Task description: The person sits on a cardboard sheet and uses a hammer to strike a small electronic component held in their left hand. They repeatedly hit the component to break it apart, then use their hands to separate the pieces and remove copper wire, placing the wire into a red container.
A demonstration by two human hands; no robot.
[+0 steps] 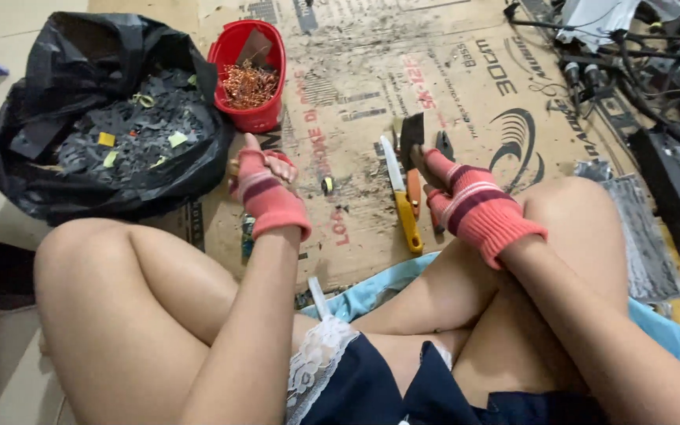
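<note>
1. Seated on flattened cardboard (466, 86), I reach my right hand (466, 201), in a pink striped glove, to the tools: fingers spread loose on a yellow-handled knife (403, 201), beside pliers (444, 145).
2. My left hand (265, 189) curls near a red bucket of copper wire (248, 83); what it grips, I cannot tell.
3. A black bag of scrap (111, 126) sits left.

The one camera sits on the person's head, tilted steeply down and forward over their crossed legs, close to the floor. It takes in flattened cardboard (466, 94) ahead, a black bag (48, 157) far left, cables (631, 55) far right.
</note>
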